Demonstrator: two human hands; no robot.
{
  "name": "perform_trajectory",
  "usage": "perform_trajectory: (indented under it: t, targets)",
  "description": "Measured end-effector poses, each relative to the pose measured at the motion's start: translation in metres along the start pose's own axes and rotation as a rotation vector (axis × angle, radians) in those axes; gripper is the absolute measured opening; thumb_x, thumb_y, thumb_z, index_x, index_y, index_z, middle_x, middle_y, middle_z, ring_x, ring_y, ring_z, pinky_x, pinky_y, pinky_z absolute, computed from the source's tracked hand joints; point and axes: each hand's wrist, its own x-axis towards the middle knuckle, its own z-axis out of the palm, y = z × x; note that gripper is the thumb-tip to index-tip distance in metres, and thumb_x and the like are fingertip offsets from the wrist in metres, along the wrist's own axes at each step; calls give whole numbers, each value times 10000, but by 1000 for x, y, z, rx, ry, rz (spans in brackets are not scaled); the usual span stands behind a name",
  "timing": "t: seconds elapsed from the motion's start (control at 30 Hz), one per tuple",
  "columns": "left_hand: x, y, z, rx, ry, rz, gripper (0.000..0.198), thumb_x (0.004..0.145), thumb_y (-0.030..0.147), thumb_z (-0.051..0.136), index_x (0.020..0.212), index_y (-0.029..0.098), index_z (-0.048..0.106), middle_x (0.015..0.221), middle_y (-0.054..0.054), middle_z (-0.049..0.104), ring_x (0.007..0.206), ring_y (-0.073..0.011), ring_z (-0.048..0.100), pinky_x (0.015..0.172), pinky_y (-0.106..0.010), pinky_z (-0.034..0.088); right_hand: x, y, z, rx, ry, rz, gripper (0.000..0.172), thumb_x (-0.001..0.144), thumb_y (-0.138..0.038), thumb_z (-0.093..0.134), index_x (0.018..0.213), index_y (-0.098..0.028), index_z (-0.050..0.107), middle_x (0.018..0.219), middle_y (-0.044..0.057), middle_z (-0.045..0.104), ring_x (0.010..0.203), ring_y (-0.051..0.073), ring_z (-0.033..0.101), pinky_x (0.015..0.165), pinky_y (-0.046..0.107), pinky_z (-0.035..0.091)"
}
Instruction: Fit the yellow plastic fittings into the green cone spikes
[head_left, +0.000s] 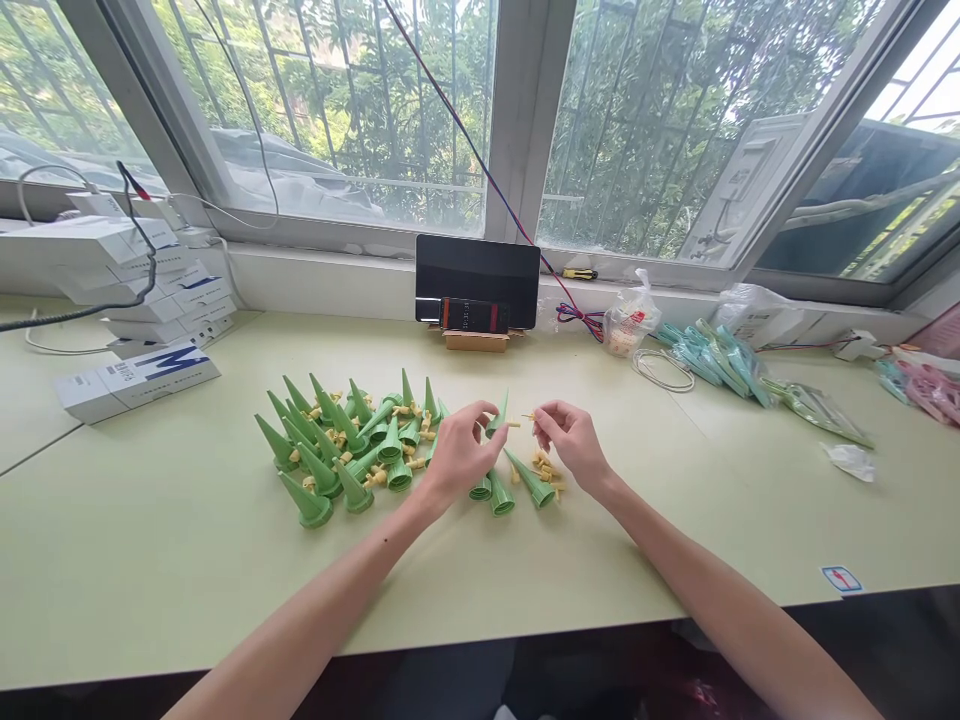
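Note:
My left hand [459, 455] is closed around a green plastic cone spike [498, 418], its tip pointing up just above the fingers. My right hand [571, 440] pinches a small yellow valve piece [529, 417] a few centimetres to the right of the cone. A heap of several green cones with yellow valves [349, 440] lies on the pale green table [150, 540] to the left of my left hand. Three loose green cones [517, 485] and a few yellow pieces [547, 470] lie between and below my hands.
A dark tablet [478, 280] with a phone [474, 315] leaning on it stands at the sill. White boxes [135, 290] are stacked at the left. Bags of teal parts [712, 355], a plastic bag [630, 320] and pink items [930, 385] sit at the right.

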Motion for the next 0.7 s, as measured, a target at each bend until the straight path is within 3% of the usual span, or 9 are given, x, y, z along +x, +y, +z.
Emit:
perform_trajectory:
  t: [0.23,0.7]
  targets:
    - [2,4,-4,-181,24,-118,268,828,396,607,988,184,638,795,-20,652,591,-121,542,597,-258,467,-5,-5,1,-32,-11,-74,226,866,-396,633,812,-180,590,683,7,601,536,111,505,534,263,446]
    - [1,6,-4,-211,33,-76,255,820,386,623,972,183,642,812,-26,651,646,-132,581,611,-263,503,-7,-5,1,-84,19,-142,210,879,-383,614,825,-180,593,703,10,601,561,117,530,530,254,463]
